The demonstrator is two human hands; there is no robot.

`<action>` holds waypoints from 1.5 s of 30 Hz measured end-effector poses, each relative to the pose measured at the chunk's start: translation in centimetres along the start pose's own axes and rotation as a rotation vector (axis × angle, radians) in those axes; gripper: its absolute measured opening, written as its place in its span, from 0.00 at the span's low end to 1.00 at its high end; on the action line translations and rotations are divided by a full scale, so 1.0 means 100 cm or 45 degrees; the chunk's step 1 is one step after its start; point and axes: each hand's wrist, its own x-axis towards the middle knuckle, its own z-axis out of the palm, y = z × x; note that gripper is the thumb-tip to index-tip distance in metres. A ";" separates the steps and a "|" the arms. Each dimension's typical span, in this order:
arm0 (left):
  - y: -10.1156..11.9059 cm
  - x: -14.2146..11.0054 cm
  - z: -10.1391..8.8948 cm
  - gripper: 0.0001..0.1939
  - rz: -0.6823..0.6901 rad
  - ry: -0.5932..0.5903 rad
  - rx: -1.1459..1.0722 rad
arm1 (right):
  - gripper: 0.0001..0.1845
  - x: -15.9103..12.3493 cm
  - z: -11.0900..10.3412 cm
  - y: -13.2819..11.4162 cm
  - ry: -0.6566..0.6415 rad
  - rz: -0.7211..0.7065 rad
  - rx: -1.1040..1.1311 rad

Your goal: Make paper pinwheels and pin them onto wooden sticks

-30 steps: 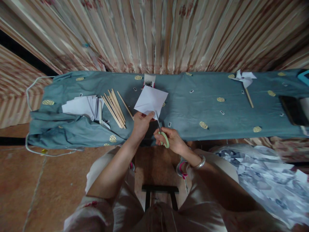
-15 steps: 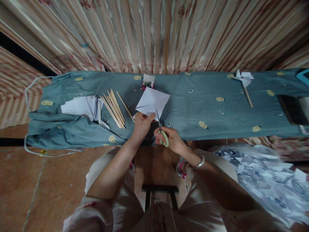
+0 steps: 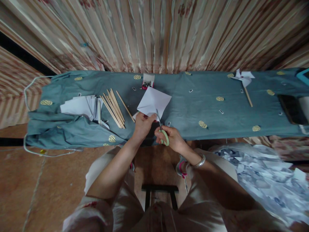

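Desk [image 3: 183, 111]: cloth-covered, stretching well past the paper sheet [image 3: 155, 99] on both sides.
Scrap heap [image 3: 267, 180]: pale pieces, well apart from the sheet, to its right and nearer the person.
Paper stack [image 3: 78, 106]: on the desk, well to the sheet's left.
Paper sheet: in front of the person, seemingly lifted off the desk; over the last second it shifts slightly rightward with both hands.
Left hand [image 3: 143, 126]: thumb above, other fingers below, pinching the sheet's near edge.
Right hand [image 3: 175, 138]: just nearer than the sheet, fingers curled round the scissors [image 3: 166, 135].
Pinwheel [image 3: 245, 80]: lying well right of the sheet.
Wooden sticks [image 3: 112, 110]: between stack and sheet.
Scissors: blades at the sheet's near corner, aimed towards its middle; their angle barely changes, so this cut seems unfinished. Blade gap: cannot tell.
Small box [image 3: 149, 78]: open, just beyond the sheet, now less covered by it.
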 end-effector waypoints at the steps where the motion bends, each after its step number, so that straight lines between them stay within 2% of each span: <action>1: 0.000 0.000 0.000 0.10 0.000 -0.004 -0.003 | 0.21 0.000 0.000 0.000 0.002 -0.001 -0.003; 23: 0.002 -0.003 0.002 0.10 -0.032 -0.032 -0.033 | 0.21 0.000 -0.003 -0.007 0.030 -0.021 -0.076; 45: 0.002 -0.005 0.003 0.10 -0.049 -0.029 -0.055 | 0.18 0.003 -0.006 0.001 0.022 -0.046 -0.104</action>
